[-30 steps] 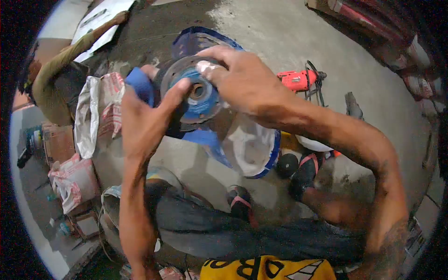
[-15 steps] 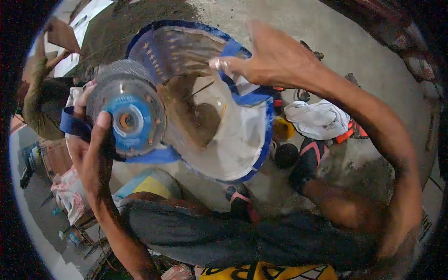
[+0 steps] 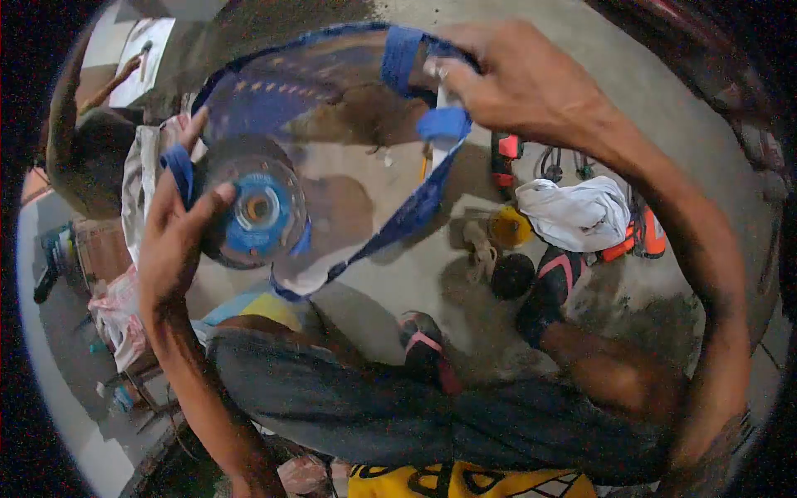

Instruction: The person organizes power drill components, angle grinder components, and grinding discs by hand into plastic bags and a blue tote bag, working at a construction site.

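My left hand [image 3: 174, 236] is closed round a stack of abrasive discs, the front cutting disc [image 3: 278, 217] showing a blue label and a centre hole. A blue strap loops by the fingers of that hand. In front of me hangs a carry bag [image 3: 423, 195] with blue trim and a star pattern, its mouth facing up and a brown shape visible inside. My right hand [image 3: 523, 83] pinches the bag's far right rim beside a blue handle [image 3: 402, 58]. The fingertips there are partly hidden and smeared.
On the floor at right lie a white cloth [image 3: 573, 214], an orange-and-black item [image 3: 643, 241], a yellow round piece [image 3: 508, 226] and a black round piece [image 3: 513, 276]. My shoes [image 3: 425, 344] are below the bag. At left are another person's arm [image 3: 116, 81] and a carton [image 3: 100, 257].
My right hand has moved slightly right and up, drawing the bag's rim with it. The bag's near edge has folded inward, and the discs have shifted right.
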Demonstrator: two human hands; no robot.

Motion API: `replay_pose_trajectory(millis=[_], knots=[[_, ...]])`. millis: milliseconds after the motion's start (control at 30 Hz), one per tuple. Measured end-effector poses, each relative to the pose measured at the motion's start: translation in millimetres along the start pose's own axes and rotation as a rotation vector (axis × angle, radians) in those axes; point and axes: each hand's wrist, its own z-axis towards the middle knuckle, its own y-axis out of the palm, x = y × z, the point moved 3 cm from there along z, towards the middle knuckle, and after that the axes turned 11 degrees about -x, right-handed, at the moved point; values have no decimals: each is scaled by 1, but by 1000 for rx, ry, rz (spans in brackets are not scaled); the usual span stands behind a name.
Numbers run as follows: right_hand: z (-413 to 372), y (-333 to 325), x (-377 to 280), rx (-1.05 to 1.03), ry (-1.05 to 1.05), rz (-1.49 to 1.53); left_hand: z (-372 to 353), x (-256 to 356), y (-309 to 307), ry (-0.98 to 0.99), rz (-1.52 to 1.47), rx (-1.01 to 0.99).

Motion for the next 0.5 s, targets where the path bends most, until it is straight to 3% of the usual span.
replay_pose_trajectory(millis=[67, 100, 167, 267, 333, 367, 467, 500], knots=[[-3, -18, -16, -113, 95, -16, -1, -1, -8, -10, 20, 53], [1, -19, -17, -134, 112, -77, 0, 3, -4, -64, -112, 22], [5, -26, -59, -129, 516, 141, 3, -3, -9, -11, 11, 50], [-10, -17, -19, -109, 141, 229, 7, -7, -3, -52, -71, 29], [-2, -3, -2, 111, -49, 62, 9, -10, -3, -41, -112, 36], [-6, -1, 0, 114, 39, 82, 9, -10, -2, -37, -150, 36], [-26, -3, -22, 229, -123, -39, 7, -9, -4, 68, -52, 54], [-35, -7, -22, 199, -192, -102, 3, -7, -8, 120, 124, 84]])
